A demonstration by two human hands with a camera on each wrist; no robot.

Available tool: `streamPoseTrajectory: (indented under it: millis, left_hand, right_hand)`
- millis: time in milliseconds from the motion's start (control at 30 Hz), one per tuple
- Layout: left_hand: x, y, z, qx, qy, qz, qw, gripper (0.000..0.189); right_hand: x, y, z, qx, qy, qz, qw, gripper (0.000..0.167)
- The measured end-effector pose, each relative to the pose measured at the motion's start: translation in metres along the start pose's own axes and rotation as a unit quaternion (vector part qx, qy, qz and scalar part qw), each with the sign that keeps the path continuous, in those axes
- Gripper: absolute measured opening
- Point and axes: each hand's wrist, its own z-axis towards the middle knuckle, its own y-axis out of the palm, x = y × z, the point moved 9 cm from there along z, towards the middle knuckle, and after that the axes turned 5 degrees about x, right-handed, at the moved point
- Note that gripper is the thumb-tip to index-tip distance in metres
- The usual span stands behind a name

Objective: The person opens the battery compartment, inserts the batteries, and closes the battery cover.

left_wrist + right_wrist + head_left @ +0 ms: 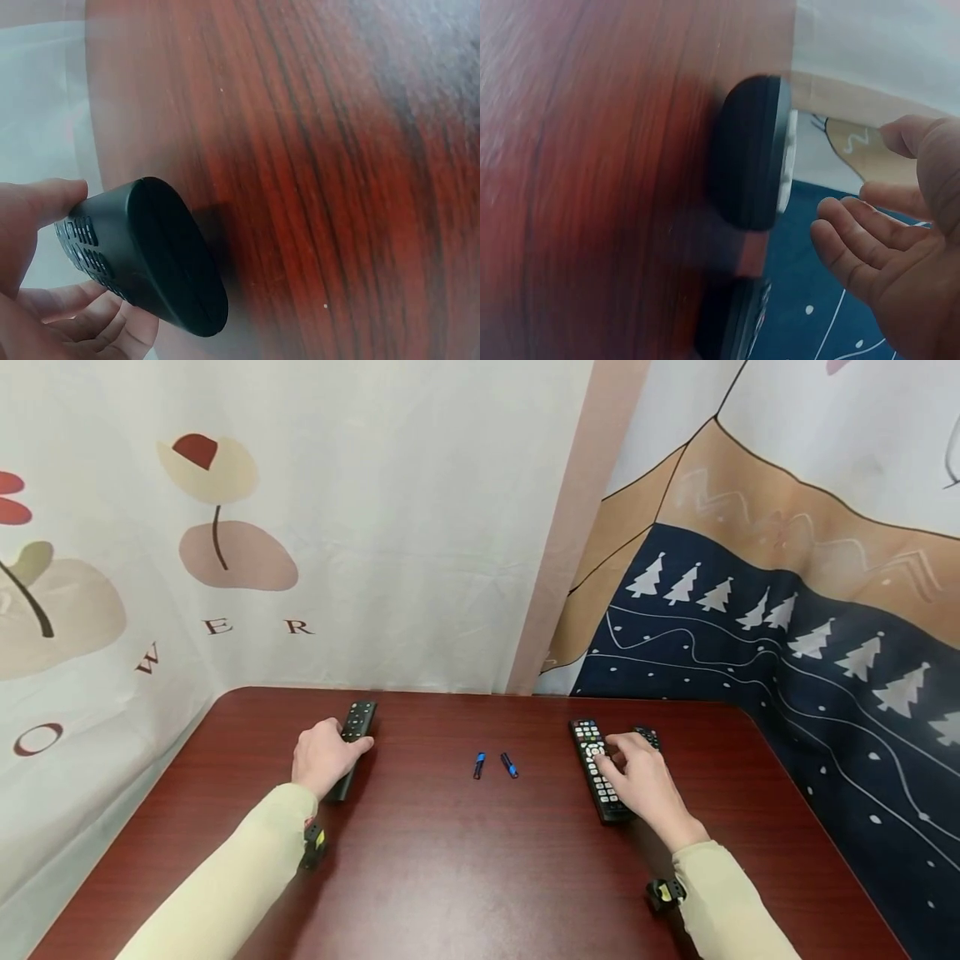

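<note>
On the left side of the table, my left hand holds a black remote control across its width, the thumb on one side and the fingers on the other. The left wrist view shows the end of this remote close over the wood. My right hand hovers over a longer black remote with pale buttons. In the right wrist view its loosely bent fingers stand apart from that remote. Another dark remote lies just right of it, partly hidden behind the right hand.
Two small blue-and-black batteries lie near the middle of the reddish-brown table. A pale printed curtain hangs along the far edge, and a navy cloth with white trees hangs along the right side.
</note>
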Motion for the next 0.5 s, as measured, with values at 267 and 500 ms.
streamPoseTrajectory:
  millis: [267,500]
  left_hand:
    - [-0.001,-0.001,-0.001,-0.003,0.003,0.007,1.0000,0.048]
    - [-0.004,-0.001,-0.003,-0.011,0.004,0.019,0.9997,0.050]
  right_hand:
    - [0.018,-0.006,-0.002,-0.011,0.027,-0.023,0.9993,0.040]
    - [0.029,-0.008,-0.002,-0.019,0.049,-0.039,0.9978,0.041]
